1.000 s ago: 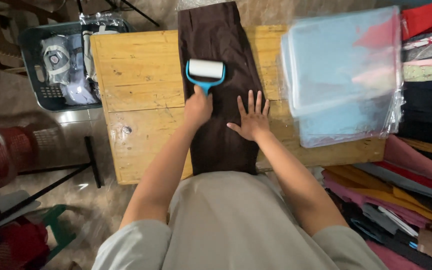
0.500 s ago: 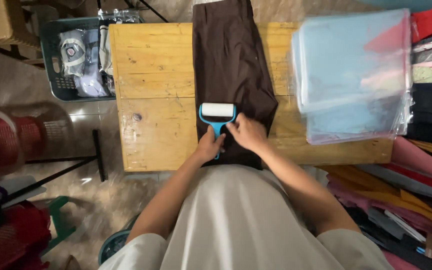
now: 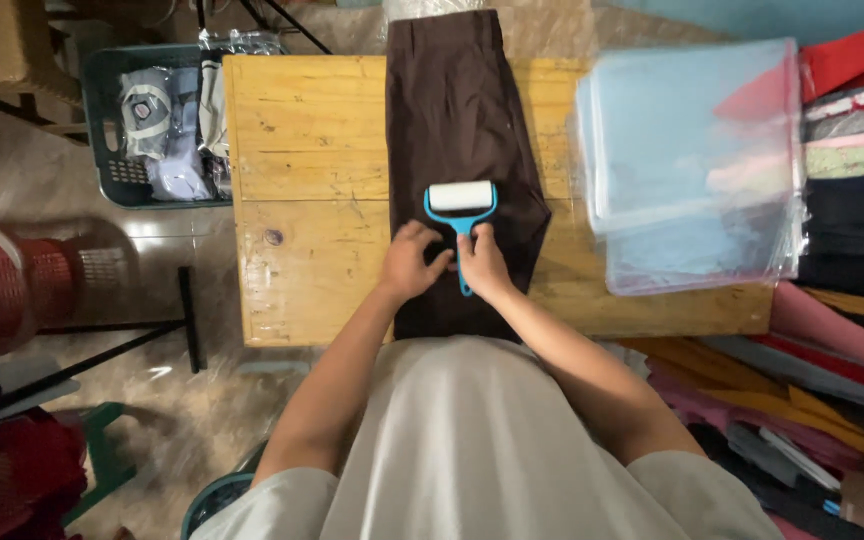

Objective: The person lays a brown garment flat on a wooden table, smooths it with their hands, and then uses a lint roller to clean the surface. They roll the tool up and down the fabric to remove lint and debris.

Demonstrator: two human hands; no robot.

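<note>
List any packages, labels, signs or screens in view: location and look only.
Stack of clear plastic bags: right end of the wooden table, flat, rectangular, glossy and see-through with a bluish tint.
Bagged items: in the dark green plastic basket left of the table, clear wrap over grey-white contents.
No labels, signs or screens can be made out.

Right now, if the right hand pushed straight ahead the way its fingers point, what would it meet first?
The right hand points up the table, so it would likely meet the lint roller white head first, lying on the brown trousers.
</note>
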